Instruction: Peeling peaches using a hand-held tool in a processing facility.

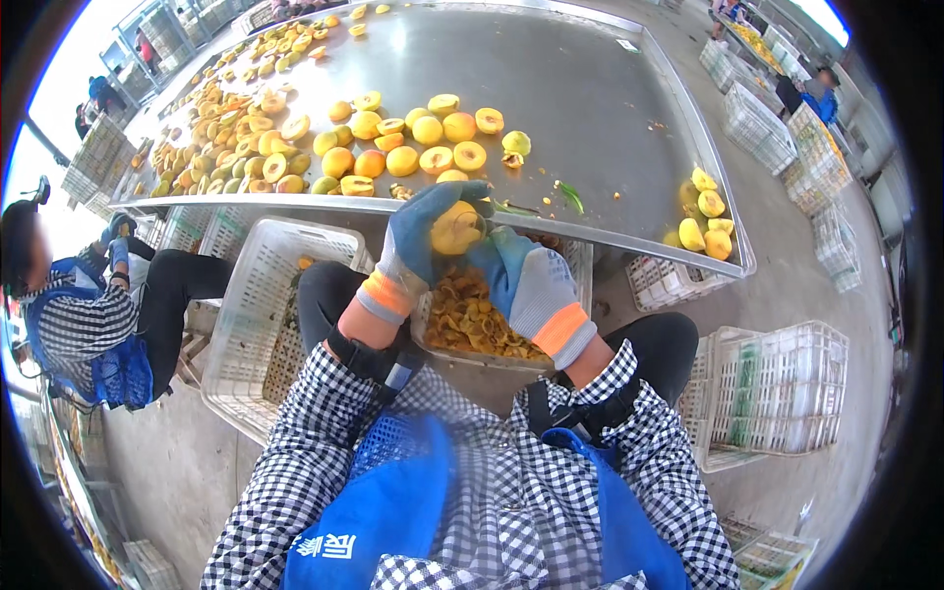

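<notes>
My left hand (422, 234), in a blue-coated grey glove with an orange cuff band, is shut on a yellow peach (456, 230). The glove's fingers curl over the far side of the fruit. Close against it on the right is my right hand (522, 276), gloved alike, with its fingers bent toward the peach. Whether a small tool sits in those fingers is hidden. Below both hands stands a plastic crate (586, 276) holding yellow peelings (479, 317). Just beyond them, halved peaches (435, 158) lie on a metal table (560, 88).
A raised metal rim (612, 247) edges the table. More peach halves (243, 140) are heaped at its left; several peeled-looking pieces (712, 214) lie in the right corner. A white crate (243, 324) stands left, stacked crates (774, 391) right. A co-worker (88, 324) sits at the left.
</notes>
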### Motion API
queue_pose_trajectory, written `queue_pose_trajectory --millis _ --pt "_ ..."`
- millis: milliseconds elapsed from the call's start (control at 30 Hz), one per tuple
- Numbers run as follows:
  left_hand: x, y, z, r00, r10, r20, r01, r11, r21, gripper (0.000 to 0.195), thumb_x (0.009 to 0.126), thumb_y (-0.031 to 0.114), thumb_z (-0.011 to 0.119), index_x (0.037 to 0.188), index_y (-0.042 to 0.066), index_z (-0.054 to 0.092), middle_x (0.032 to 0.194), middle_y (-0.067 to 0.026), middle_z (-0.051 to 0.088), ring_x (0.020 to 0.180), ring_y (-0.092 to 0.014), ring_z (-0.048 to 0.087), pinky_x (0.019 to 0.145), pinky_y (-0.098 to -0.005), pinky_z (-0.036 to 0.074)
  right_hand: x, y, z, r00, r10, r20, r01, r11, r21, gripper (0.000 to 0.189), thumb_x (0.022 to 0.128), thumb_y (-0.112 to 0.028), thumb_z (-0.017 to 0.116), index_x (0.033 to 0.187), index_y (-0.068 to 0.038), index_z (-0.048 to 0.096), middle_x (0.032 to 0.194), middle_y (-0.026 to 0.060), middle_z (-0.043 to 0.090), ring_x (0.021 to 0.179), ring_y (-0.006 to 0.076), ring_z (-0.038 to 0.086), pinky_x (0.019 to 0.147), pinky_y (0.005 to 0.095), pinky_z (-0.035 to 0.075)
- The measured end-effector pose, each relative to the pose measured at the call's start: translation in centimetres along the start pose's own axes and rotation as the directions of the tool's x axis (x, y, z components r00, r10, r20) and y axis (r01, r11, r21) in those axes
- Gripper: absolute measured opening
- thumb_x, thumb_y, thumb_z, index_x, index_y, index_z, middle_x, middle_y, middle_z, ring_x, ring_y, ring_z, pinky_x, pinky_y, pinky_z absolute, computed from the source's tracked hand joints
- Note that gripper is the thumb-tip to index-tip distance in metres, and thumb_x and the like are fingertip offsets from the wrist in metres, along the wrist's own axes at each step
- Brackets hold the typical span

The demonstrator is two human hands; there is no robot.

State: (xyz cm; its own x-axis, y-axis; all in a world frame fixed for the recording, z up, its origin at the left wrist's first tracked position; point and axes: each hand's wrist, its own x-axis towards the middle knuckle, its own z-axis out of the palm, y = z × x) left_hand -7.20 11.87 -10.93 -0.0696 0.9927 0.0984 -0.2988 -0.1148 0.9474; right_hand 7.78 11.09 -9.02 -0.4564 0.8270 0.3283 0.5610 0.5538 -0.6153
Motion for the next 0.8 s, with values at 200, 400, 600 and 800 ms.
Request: queue_pose_trajectory --millis 200,400,600,800 --pt "-1.1 0.5 0.6 0.895 0.41 0.177 -0.445 0.781 0.439 0.022 0.072 0.015 0.056 0.09 0.002 0.052 0.084 -0.0088 0.058 0.073 -0.019 0.057 0.066 -0.027 0.045 -0.7 0.2 0.1 0.992 -0.074 0.106 0.08 0.995 -0.06 0.03 0.081 -0.034 0.044 0.086 -0.006 0.052 0.069 0.0194 0.055 0.066 0.0349 0.054 0.056 0.0428 0.042" --pt "-1.4 -0.4 1.6 0.934 0.355 -0.029 -0.32 0.874 0.366 0.029 0.085 0.019 0.038 0.083 -0.002 0.057 0.081 -0.0075 0.059 0.071 -0.013 0.055 0.066 -0.023 0.044 -0.7 0.9 1.3 0.994 -0.037 0.107 0.022 0.991 0.133 0.019 0.08 -0.02 0.046 0.084 -0.004 0.055 0.07 0.0207 0.055 0.062 0.0367 0.053 0.052 0.0409 0.042" --pt "-2.8 -0.7 0.8 0.871 0.492 0.017 -0.363 0.619 0.697 0.022 0.082 0.015 0.041 0.081 0.002 0.059 0.074 -0.0061 0.058 0.064 -0.013 0.054 0.061 -0.0231 0.043 -0.4 1.5 2.2 0.915 -0.017 0.404 -0.146 0.918 0.369 0.039 0.083 -0.037 0.037 0.083 -0.002 0.055 0.077 0.0216 0.055 0.075 0.0375 0.053 0.061 0.0411 0.042" --pt "-2.3 -0.1 2.8 0.926 0.308 -0.22 -0.282 0.949 0.143 0.022 0.083 0.014 0.043 0.093 0.001 0.057 0.077 -0.0029 0.057 0.072 -0.008 0.049 0.064 -0.0225 0.042 -1.9 1.6 3.3 0.989 0.097 0.108 -0.142 0.787 0.601 0.02 0.08 -0.019 0.048 0.082 0.0 0.056 0.058 0.0111 0.055 0.052 0.0193 0.055 0.047 0.0298 0.043"
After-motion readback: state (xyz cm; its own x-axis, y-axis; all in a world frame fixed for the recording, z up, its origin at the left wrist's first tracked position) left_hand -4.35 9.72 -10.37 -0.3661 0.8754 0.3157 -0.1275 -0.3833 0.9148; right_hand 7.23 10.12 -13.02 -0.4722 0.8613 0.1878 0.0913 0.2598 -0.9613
